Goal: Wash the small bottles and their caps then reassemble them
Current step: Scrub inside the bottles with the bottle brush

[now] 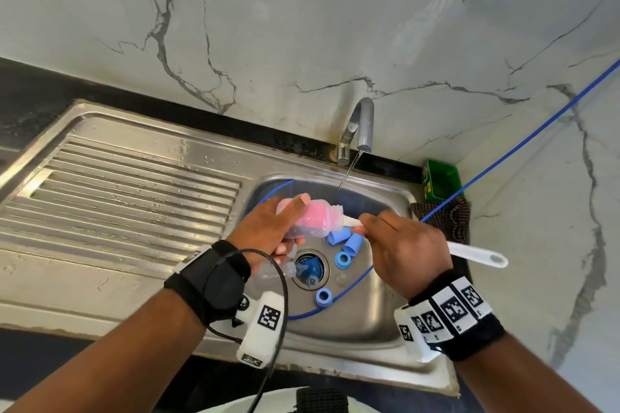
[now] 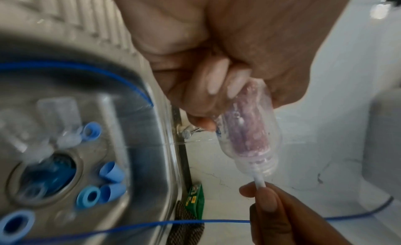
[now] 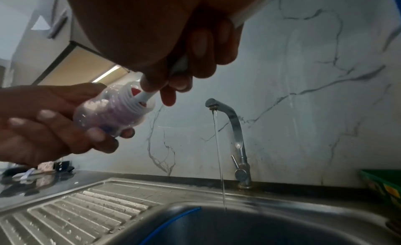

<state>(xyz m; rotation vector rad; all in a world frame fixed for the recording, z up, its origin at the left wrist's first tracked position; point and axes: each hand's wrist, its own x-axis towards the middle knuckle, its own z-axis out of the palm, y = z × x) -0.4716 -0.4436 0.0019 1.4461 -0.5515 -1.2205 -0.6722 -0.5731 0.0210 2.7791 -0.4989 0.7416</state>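
Left hand (image 1: pixel 265 228) fingers curled around a small clear bottle (image 1: pixel 310 218), held on its side above the sink basin (image 1: pixel 375 305), mouth pointing toward the right hand (image 1: pixel 407 250). Thumb lies over the top of the bottle, fingertips (image 3: pixel 95 134) wrap underneath. Right hand pinches the white handle of a bottle brush (image 1: pixel 476 255) close to the bottle mouth; pink brush head sits inside the bottle (fills most of it). Handle end sticks out past the right wrist.

Below the held bottle, on the basin floor: four blue caps (image 1: pixel 352 243) around the drain (image 1: pixel 310 268), and more clear bottles (image 1: pixel 271 273) lying beside and over the drain, partly hidden by the left hand. Faucet (image 1: pixel 360 127) behind the basin, thin water stream running into the basin, not hitting the bottle. Ribbed steel drainboard (image 1: pixel 127 191) left of the basin. Green box (image 1: pixel 441 179) and dark checked cloth (image 1: pixel 446 218) right of the basin. Blue cord (image 1: pixel 523 141) crosses the basin. White marble-look wall (image 1: pixel 302 27) behind the faucet.
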